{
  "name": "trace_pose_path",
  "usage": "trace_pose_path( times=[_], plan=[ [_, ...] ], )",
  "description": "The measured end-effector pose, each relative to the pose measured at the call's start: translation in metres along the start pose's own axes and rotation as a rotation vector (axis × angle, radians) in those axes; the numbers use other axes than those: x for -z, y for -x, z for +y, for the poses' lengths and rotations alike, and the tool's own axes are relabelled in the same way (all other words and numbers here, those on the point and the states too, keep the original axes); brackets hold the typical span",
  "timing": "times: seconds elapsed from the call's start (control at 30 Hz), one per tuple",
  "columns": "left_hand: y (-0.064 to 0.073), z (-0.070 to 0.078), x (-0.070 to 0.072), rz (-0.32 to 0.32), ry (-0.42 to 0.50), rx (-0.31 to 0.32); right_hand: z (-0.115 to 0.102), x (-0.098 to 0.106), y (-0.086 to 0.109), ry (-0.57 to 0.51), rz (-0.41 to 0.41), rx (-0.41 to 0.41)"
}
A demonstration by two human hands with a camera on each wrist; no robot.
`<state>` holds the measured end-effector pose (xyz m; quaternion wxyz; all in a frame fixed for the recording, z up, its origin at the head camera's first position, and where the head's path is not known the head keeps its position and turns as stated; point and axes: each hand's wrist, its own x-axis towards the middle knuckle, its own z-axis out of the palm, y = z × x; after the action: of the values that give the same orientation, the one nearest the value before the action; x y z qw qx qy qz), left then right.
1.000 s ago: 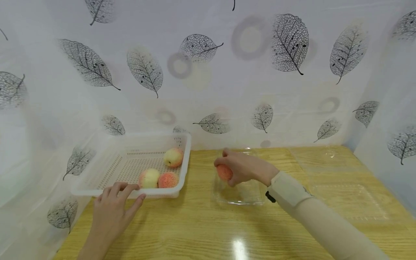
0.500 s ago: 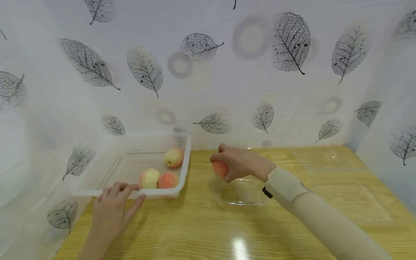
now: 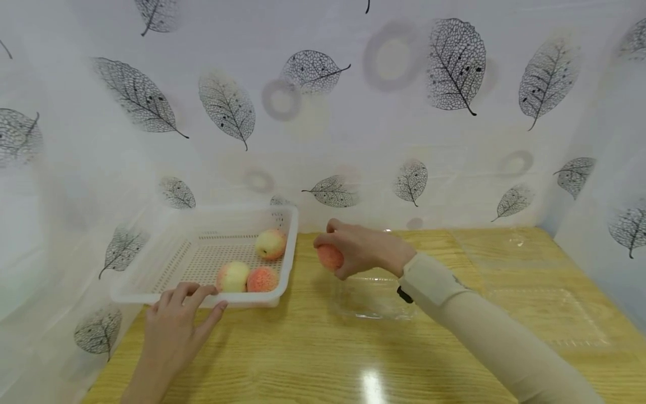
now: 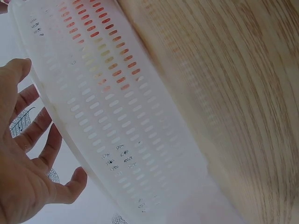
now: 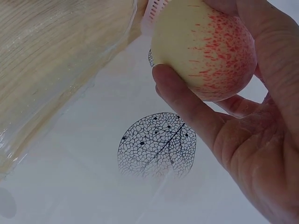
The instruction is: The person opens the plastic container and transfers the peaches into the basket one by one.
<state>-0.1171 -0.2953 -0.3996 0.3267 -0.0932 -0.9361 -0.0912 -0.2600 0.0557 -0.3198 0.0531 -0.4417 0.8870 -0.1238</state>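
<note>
My right hand [image 3: 360,247] grips a peach [image 3: 330,256], pale yellow with red speckles, over the back left of a clear plastic container [image 3: 375,303]. In the right wrist view, fingers and thumb wrap the peach [image 5: 205,51] from both sides. At left, a white plastic basket [image 3: 202,209] with slotted sides stands on the table. My left hand [image 3: 174,322] rests its fingers on the basket's front rim, thumb apart. From the left wrist, its fingertips meet the rim, and red and yellow fruit shows through the slots. Inside lie three similar peaches [image 3: 270,245].
Flat clear plastic, seemingly a lid [image 3: 550,314], lies on the right of the wooden table [image 3: 282,359]. A white curtain [image 3: 343,140] printed with leaves hangs behind and at both sides. A strip of table separates the basket from the clear container.
My right hand has moved left and back with the peach, away from the middle of the clear container toward the basket. My left hand stays on the basket rim.
</note>
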Motion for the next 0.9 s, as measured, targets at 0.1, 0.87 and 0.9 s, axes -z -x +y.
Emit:
trace_pose_path(
  times=[0.1, 0.87, 0.9],
  plan=[
    [0.0, 0.0, 0.0, -0.002, -0.003, 0.004, -0.001, -0.001, -0.004, 0.005, 0.001, 0.004],
    [0.001, 0.0, -0.001, 0.0, 0.003, 0.003, -0.016, -0.004, -0.03, -0.013, 0.064, 0.099],
    [0.001, 0.0, -0.001, 0.0, 0.004, 0.003, -0.017, -0.005, -0.031, -0.021, 0.063, 0.103]
  ],
)
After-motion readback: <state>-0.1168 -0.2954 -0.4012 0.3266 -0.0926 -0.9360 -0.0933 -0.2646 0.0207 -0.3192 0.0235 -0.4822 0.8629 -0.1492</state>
